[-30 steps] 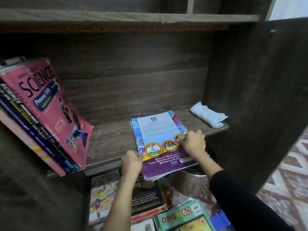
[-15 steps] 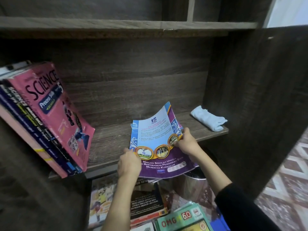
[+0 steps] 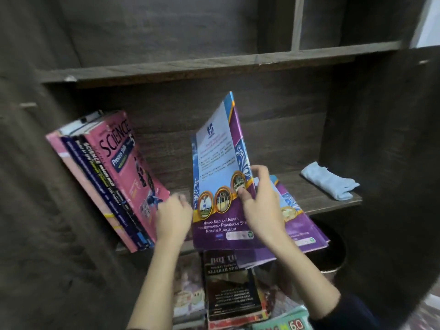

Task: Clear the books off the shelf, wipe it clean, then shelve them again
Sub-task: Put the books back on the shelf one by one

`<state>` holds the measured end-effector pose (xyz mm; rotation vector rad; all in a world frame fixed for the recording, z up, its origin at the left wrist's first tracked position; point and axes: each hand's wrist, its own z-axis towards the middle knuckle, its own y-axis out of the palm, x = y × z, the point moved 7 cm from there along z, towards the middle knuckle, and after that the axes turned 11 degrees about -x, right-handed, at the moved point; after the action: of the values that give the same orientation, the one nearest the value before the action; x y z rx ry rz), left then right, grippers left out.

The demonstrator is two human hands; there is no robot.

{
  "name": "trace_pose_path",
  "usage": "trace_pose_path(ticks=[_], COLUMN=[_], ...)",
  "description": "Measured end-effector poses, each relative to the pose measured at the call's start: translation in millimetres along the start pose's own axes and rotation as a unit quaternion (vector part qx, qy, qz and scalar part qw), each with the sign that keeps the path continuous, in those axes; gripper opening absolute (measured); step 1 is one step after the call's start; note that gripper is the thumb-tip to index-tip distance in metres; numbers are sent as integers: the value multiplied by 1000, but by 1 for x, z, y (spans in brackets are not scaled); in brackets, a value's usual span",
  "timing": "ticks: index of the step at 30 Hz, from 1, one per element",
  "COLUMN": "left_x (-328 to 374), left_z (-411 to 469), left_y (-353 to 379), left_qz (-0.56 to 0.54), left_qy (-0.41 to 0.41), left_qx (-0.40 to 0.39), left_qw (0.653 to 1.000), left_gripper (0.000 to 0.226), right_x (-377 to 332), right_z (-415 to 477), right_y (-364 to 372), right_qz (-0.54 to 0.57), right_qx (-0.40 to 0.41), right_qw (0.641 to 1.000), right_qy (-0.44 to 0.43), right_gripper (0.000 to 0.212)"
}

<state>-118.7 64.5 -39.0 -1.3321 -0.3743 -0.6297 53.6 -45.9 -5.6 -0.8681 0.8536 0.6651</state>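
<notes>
Center frame, our right hand (image 3: 259, 206) pinches the purple booklet (image 3: 219, 167) upright at the shelf (image 3: 309, 189) front, probably to join the leaning books (image 3: 119, 167) at left. Our left hand (image 3: 173, 217) sits beside them. Blur hides its grip, so we cannot tell.

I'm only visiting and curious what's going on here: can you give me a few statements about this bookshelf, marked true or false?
1. The right hand holds the purple booklet tilted up. True.
2. The blue cloth lies on the floor. False: it lies on the shelf, at its right end.
3. The pink Science book leans on other books. True.
4. Nothing lies below the shelf. False: a pile of books lies there.
</notes>
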Motion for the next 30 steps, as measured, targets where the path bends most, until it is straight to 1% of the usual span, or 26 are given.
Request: trace_pose_path(ticks=[2, 4, 6, 7, 8, 9, 10, 11, 13, 15, 16, 17, 19, 21, 24, 27, 30], left_x=[20, 40, 54, 58, 61, 64, 64, 63, 54, 39, 32, 27, 21, 17, 8, -1, -7], left_z=[5, 16, 30, 34, 35, 34, 32, 29, 22, 16, 14, 12, 8, 6, 6, 10, 12], left_y=[-39, -70, -97, -109, -119, -130, -139, -149, -161, -170, -172, -173, -176, -176, -174, -168, -160], left_qz=[-72, -151, -244, -268, -262, -231, -189, -145, -86, -60, -57, -48, 18, 82, 111, 140, 178], left_qy=[49, 84, 113, 125, 133, 144, 156, 169, 175, 172, 176, 186, 208, 217, 215, 210, 215], left_qx=[32, 40, 35, 32, 32, 38, 44, 53, 68, 88, 92, 101, 138, 168, 176, 171, 174], left_qw=[996, 984, 963, 955, 955, 961, 968, 974, 978, 979, 978, 976, 968, 958, 954, 953, 945], left_gripper=[33, 37, 56, 68, 80, 89, 93, 93, 88, 82, 80, 78, 77, 73, 69, 70, 75], right_x=[-10, -20, -27, -30, -35, -42, -47, -52, -55, -57, -56, -55, -48, -42, -27, -20, -14], right_z=[-4, -8, -11, -12, -14, -16, -18, -20, -23, -25, -26, -26, -24, -18, -7, 2, 10], right_y=[18, 38, 60, 72, 81, 92, 105, 116, 130, 143, 150, 157, 172, 186, 203, 215, 228], right_qz=[-10, -26, -50, -68, -88, -115, -133, -139, -150, -163, -168, -168, -160, -141, -128, -126, -113], right_qx=[0, -1, -11, -15, -12, -5, -15, -22, 13, 26, 17, 5, -44, -98, -184, -223, -252], right_qw=[1000, 997, 994, 993, 990, 984, 978, 976, 970, 964, 962, 963, 967, 972, 967, 961, 954], right_qy=[-28, -69, -97, -100, -112, -139, -159, -169, -190, -206, -213, -213, -193, -162, -119, -107, -113], right_gripper=[29, 31, 35, 39, 43, 49, 54, 58, 61, 66, 69, 73, 76, 67, 57, 56, 58])
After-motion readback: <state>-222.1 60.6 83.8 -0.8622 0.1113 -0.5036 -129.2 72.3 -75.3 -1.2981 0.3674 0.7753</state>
